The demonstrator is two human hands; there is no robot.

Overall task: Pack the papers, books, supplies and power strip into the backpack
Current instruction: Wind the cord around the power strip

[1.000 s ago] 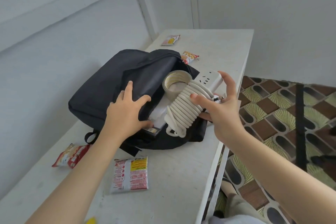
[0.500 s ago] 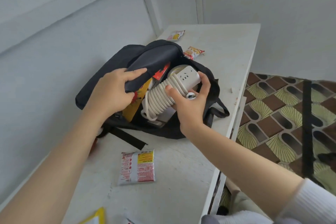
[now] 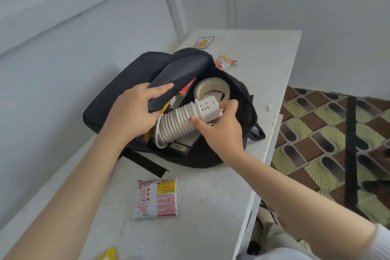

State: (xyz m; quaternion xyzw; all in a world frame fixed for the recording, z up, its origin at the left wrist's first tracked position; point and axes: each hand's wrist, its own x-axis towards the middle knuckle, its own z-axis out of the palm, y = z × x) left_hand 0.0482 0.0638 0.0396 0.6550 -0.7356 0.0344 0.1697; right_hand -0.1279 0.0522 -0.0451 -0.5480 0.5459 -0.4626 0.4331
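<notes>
Most packed: books (image 3: 186, 89), tape roll (image 3: 211, 88) seen inside backpack (image 3: 118, 99). Power strip (image 3: 209, 108), half in, is pinched by right hand (image 3: 219, 131); 9 o'clock flap (image 3: 179, 72) is clutched by left hand (image 3: 133, 112).

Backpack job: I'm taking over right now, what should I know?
Left hand grips the flap of the backpack, holding it open.
Right hand holds the power strip, cord wound round it, low in the opening.
Done: tape roll and books are inside.
Left: settle the strip in and let go.
Snack packets lie on the table; they are not on the list.
</notes>
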